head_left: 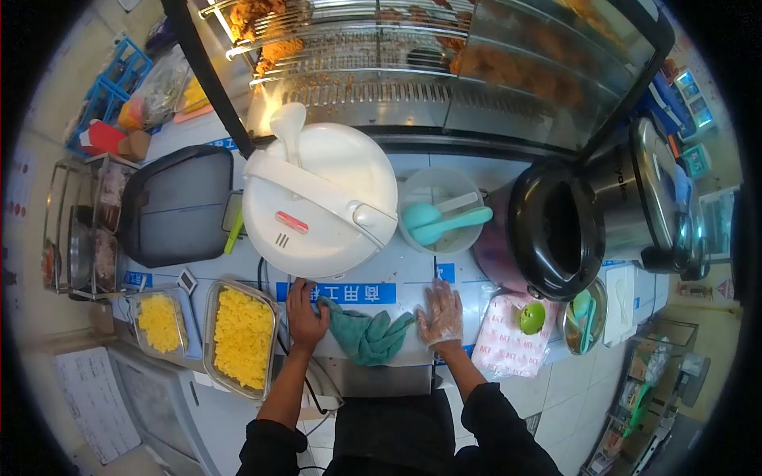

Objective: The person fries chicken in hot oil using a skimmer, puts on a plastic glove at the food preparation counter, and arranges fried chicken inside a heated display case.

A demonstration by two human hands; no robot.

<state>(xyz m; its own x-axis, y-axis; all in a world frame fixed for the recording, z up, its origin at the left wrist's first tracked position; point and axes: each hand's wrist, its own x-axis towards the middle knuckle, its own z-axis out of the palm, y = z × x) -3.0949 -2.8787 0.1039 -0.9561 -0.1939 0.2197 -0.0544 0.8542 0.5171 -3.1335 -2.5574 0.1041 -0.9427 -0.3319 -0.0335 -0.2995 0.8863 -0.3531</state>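
My left hand [306,316], bare, rests on the counter's front edge with its fingers stretched out, just left of a crumpled green cloth [367,333]. Its thumb side is close to the cloth; whether they touch I cannot tell. Right of the cloth, my right hand [440,314] wears a clear plastic glove and lies on the counter with fingers spread, holding nothing. Beyond both hands stands a large white rice cooker [341,178] with its lid down and a white rice paddle [287,127] upright at its back. A clear tub [413,178] holds turquoise scoops.
Trays of yellow crumbly food [242,337] sit at the left, near a dark square pan [178,208]. Rightward are a black-rimmed cooker [520,222], pink printed wrapping paper [504,345] and a steel bowl [573,339]. A glass display case [516,119] with fried food spans the back.
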